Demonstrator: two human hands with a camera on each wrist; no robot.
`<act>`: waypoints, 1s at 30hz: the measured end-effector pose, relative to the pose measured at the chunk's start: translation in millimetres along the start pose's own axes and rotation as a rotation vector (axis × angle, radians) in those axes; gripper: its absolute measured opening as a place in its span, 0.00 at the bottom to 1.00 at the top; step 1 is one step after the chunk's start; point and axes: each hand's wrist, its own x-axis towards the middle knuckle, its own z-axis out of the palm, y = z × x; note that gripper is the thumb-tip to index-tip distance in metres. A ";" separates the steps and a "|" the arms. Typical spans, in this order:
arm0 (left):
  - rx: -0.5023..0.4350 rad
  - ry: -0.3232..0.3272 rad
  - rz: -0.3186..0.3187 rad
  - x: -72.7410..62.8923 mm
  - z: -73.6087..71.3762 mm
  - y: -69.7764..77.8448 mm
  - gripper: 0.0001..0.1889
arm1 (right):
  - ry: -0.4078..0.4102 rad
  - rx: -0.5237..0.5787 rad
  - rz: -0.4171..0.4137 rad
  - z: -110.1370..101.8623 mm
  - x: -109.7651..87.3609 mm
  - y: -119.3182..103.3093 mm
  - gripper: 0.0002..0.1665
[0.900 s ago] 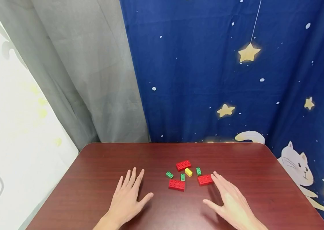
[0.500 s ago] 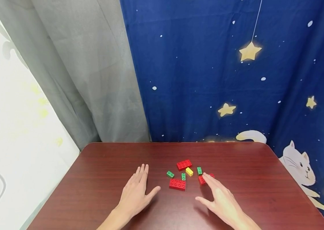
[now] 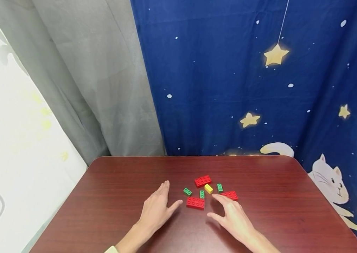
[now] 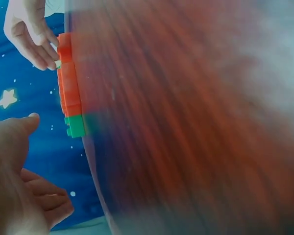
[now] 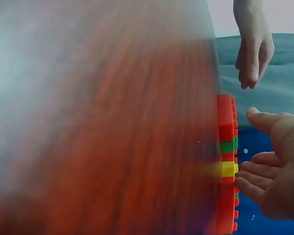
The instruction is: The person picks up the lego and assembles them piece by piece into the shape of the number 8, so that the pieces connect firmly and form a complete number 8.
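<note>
Several toy building bricks lie loose on the table. A red brick (image 3: 195,202) is nearest the front, a second red brick (image 3: 202,181) is at the back and a third red brick (image 3: 230,195) is at the right. Among them are a yellow brick (image 3: 208,188) and three small green bricks, one of them a green brick (image 3: 187,192) on the left. My left hand (image 3: 157,207) hovers left of the bricks, thumb spread, holding nothing. My right hand (image 3: 233,216) reaches over the table just in front of the right red brick, fingers extended and holding nothing.
The dark red wooden table (image 3: 118,186) has rounded far corners. Behind it hang a grey curtain (image 3: 127,88) and a blue curtain (image 3: 210,77) with stars and a cat. A white patterned surface (image 3: 17,147) stands at the left.
Both hands have moved inward, the left to the right and the right to the left. The right red brick, partly covered before, shows more. The bricks stay in place.
</note>
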 end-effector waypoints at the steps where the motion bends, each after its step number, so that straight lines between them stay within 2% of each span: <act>1: -0.006 0.004 0.004 1.3 1.4 1.0 0.43 | -0.005 0.007 0.010 0.7 1.0 -0.2 0.34; 10: -0.129 0.005 -0.014 11.6 11.2 9.8 0.37 | -0.041 0.094 0.029 9.5 10.6 0.4 0.29; 20: -0.233 -0.064 -0.096 21.2 22.7 15.4 0.30 | -0.033 0.105 0.023 18.2 17.2 -3.2 0.27; 24: -0.283 -0.050 -0.125 24.9 26.5 16.1 0.27 | -0.038 0.122 0.020 20.6 20.0 -3.4 0.25; 30: -0.316 -0.041 -0.127 27.3 32.0 18.8 0.24 | -0.042 0.136 0.022 24.1 23.6 -1.8 0.24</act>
